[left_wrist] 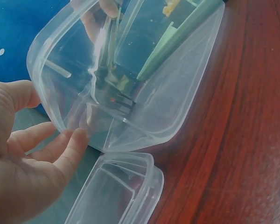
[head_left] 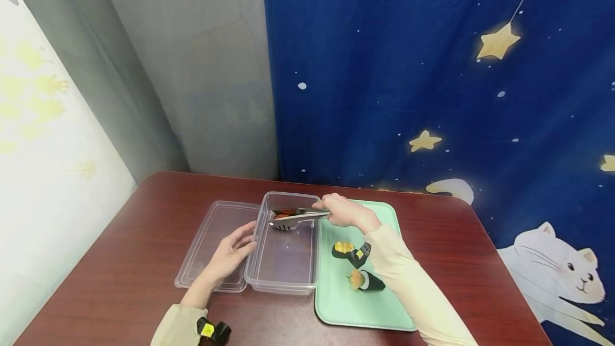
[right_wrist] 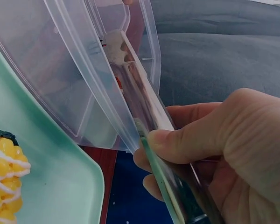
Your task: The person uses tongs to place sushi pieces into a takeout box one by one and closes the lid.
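My right hand (head_left: 346, 211) grips metal tongs (head_left: 307, 216), thumb on one arm and fingers round the other in the right wrist view. The slotted tong head reaches down into a clear plastic container (head_left: 283, 285), near its far left corner. A dark piece of food with a red top (head_left: 287, 212), like sushi, shows at the tong tips; I cannot tell whether they pinch it. My left hand (head_left: 230, 256) touches the container's left wall from outside, its fingers (left_wrist: 70, 151) loosely extended and the thumb near the rim.
A pale green tray (head_left: 353, 308) stands right of the container. On it lie a corn-topped sushi piece (head_left: 343, 247) and a seaweed-wrapped cone roll (head_left: 372, 281). The clear lid (head_left: 209, 239) lies on the brown table (head_left: 120, 260) to the left. A blue star-patterned curtain (head_left: 346, 122) hangs behind.
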`<action>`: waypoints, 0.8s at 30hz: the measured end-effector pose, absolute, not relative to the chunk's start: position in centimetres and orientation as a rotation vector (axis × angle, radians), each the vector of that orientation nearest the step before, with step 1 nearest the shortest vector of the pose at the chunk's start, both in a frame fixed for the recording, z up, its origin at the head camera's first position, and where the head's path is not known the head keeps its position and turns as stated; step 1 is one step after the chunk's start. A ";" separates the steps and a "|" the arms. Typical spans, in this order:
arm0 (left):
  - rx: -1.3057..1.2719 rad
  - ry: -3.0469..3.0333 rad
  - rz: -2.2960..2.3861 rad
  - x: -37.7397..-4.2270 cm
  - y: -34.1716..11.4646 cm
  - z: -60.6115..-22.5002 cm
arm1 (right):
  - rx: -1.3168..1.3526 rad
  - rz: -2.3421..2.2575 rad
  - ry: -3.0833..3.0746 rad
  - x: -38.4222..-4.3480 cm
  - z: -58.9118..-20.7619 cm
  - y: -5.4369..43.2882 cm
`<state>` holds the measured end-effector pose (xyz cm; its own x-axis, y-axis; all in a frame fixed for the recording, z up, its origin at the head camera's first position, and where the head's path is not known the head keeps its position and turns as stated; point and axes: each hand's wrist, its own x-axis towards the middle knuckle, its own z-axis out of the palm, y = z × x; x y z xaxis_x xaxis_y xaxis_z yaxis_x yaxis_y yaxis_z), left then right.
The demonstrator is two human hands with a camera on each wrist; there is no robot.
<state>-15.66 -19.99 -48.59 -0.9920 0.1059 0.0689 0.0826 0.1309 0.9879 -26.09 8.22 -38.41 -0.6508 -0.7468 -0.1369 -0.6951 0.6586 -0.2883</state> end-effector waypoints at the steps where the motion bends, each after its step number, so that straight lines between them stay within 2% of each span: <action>1: 0.198 2.348 2.049 -15.7 -20.0 -48.6 | -1.173 -0.314 2.630 -26.1 -38.4 8.3; 12: 0.170 2.355 2.055 -15.6 -19.8 -48.7 | -1.216 -0.525 2.673 -25.6 -38.5 11.1; 24: 0.169 2.350 2.061 -15.6 -19.8 -48.5 | -1.329 -0.812 2.803 -24.1 -38.6 17.3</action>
